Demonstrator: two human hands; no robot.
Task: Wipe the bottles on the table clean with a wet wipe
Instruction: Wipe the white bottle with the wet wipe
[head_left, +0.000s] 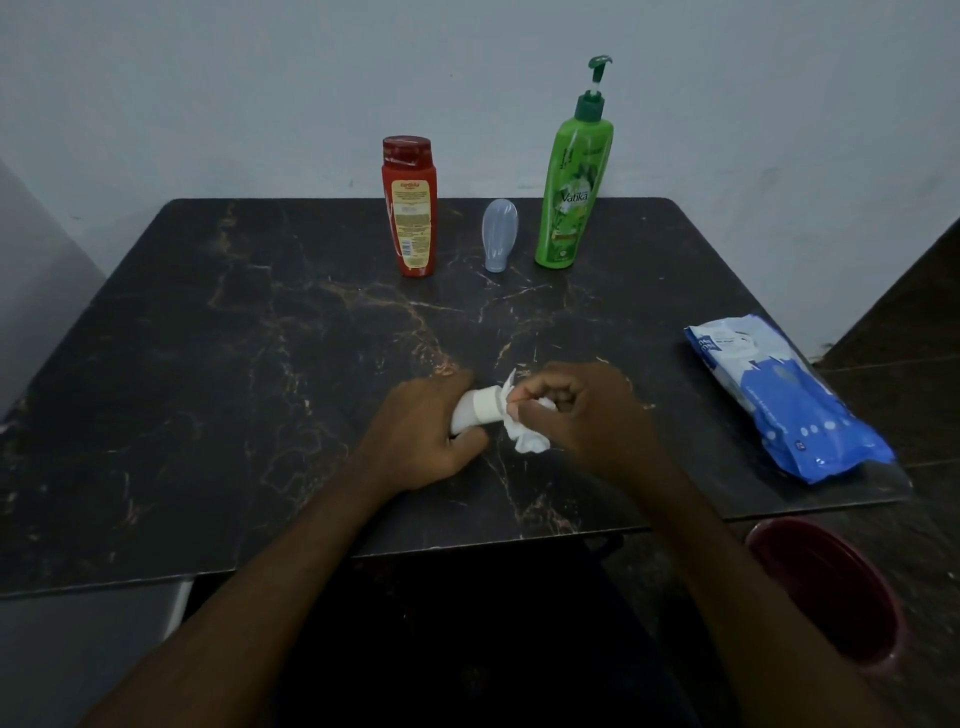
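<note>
Near the table's front middle, my left hand (423, 428) grips a small white bottle (475, 410) lying on its side, mostly hidden by my fingers. My right hand (576, 408) pinches a crumpled white wet wipe (527, 436) against the bottle's exposed end. At the back stand a red bottle (410, 208) and a tall green pump bottle (571, 187). Between them lies a small clear greyish cap-like piece (497, 234).
A blue pack of wet wipes (784, 400) lies at the right edge of the dark marbled table (208, 364). A dark red bin (826, 587) stands on the floor below the table's front right corner. A pale wall is behind the table.
</note>
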